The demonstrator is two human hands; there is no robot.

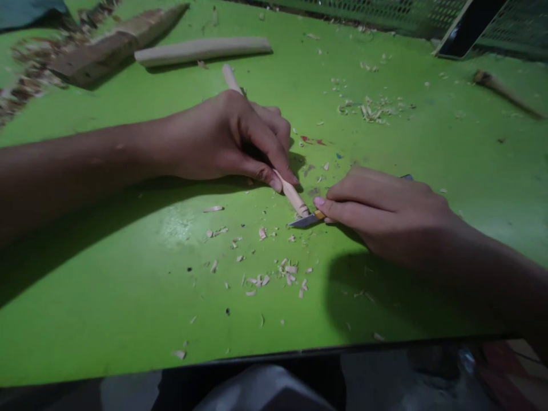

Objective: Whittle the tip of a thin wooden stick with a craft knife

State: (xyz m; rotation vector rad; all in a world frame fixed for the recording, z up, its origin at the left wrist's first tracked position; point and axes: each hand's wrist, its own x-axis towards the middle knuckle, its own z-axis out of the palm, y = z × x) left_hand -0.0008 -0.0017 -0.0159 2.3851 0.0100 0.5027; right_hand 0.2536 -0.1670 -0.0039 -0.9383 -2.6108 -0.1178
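Slim, pale, rounded wooden stick (294,195) slants across the middle of the bright green, glossy tabletop (107,319), its carved end towards the person. The left grip (231,134) is closed on it, thumb and forefinger pinching it a little behind that end; the right grip (385,211) is wrapped round a small knife with a yellow handle and a pointed grey metal blade (303,221). The blade lies at the stick's carved end; whether its edge bites into the wood is hard to make out.

Near its tip the stick narrows and bears shallow grooves. Thin, curled, pale shavings (291,269) are scattered over the tabletop in front of it. Beyond the left grip lie a thicker, smooth, pale wooden rod (203,51) and a rough, brown, pointed wooden block (115,48), beside a heap of brown shavings (36,74).

The left grip hides the middle of the stick, and the right covers most of the knife handle. A dark greenish cloth (29,12) is cut off at the upper left corner, and a brown stick (507,94) at far right looks blurred.
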